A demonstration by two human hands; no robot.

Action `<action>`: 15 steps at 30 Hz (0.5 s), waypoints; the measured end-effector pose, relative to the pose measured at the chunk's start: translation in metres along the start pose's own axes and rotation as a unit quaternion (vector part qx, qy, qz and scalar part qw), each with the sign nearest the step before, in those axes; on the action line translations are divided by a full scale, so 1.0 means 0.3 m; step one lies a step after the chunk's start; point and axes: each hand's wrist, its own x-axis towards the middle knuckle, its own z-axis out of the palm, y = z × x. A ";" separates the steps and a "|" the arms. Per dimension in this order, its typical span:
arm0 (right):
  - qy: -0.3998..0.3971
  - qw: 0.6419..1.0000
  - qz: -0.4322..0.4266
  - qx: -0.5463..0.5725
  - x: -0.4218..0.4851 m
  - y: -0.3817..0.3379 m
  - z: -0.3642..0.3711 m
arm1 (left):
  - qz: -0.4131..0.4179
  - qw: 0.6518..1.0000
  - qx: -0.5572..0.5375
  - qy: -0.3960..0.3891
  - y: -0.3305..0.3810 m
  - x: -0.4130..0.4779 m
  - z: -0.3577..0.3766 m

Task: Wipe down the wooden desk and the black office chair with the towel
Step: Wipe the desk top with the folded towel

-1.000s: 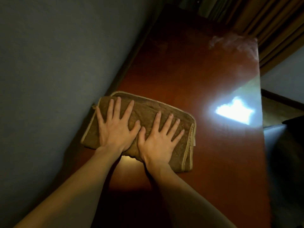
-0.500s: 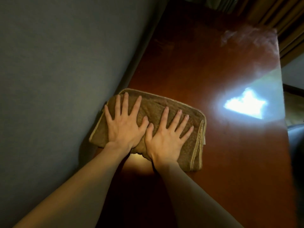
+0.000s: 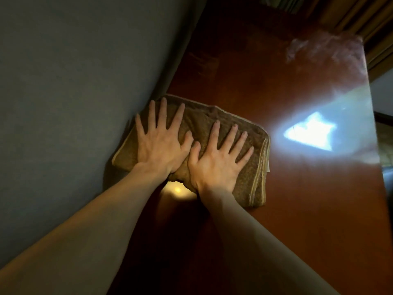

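Note:
A folded brown towel [image 3: 253,167] with a pale edge lies flat on the glossy reddish wooden desk [image 3: 297,209], its left end against the wall. My left hand [image 3: 159,143] presses on the towel's left half with fingers spread and straight. My right hand [image 3: 214,160] presses on the right half the same way, thumb beside the left thumb. The black office chair is not in view.
A grey-blue wall [image 3: 74,103] runs along the desk's left side. Brown curtains [image 3: 361,22] hang at the far end. A bright window reflection [image 3: 310,135] glares on the desk right of the towel. The desk's right edge [image 3: 376,145] drops to the floor.
Both hands have slid the towel further away along the desk, staying flat on it. The view has shifted forward with them.

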 end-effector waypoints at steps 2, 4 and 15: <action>-0.003 1.000 0.001 0.002 0.044 -0.005 0.006 | 0.000 1.000 0.002 0.000 0.009 0.045 0.005; -0.007 1.000 -0.001 0.004 0.088 -0.011 0.010 | -0.002 1.000 0.000 0.001 0.015 0.087 0.009; -0.032 0.999 -0.001 0.015 0.312 -0.048 -0.002 | -0.004 1.000 0.004 -0.031 0.045 0.319 0.014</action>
